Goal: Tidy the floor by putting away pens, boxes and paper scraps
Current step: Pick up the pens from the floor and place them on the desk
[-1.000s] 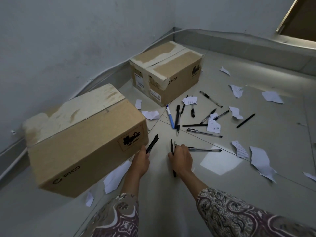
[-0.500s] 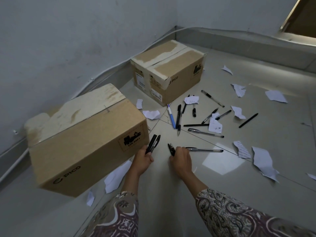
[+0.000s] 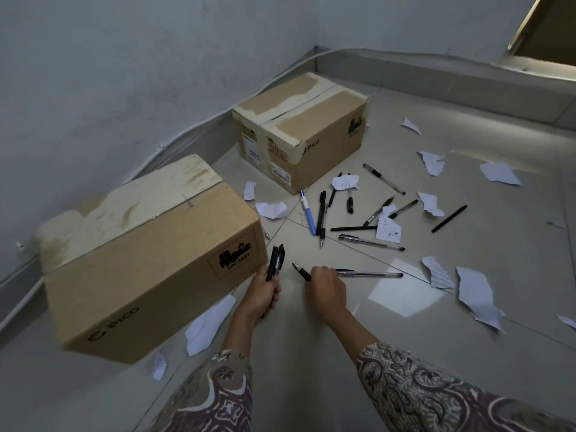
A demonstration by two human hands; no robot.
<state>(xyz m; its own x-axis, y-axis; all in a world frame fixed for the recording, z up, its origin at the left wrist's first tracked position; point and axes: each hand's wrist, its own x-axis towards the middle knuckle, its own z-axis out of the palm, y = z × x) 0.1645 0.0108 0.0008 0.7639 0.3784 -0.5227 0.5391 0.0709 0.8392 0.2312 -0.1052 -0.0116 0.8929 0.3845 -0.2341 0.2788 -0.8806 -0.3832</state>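
Observation:
My left hand grips a bunch of black pens that stick up beside the near cardboard box. Just to the right, my right hand holds a black pen by its lower part, tip pointing up-left. A clear pen lies on the floor touching the right hand's far side. Several more pens lie scattered ahead, among them a blue and white one. A second closed box stands farther back. Torn paper scraps litter the tiles.
The floor is pale glossy tile. A grey wall with a skirting strip runs along the left, close behind both boxes. A large paper scrap lies under my left forearm. A low ledge bounds the far side.
My right hand has lifted a black pen off the floor and turned it tip up-left. My left hand has raised its bunch of pens slightly. The view has shifted a little.

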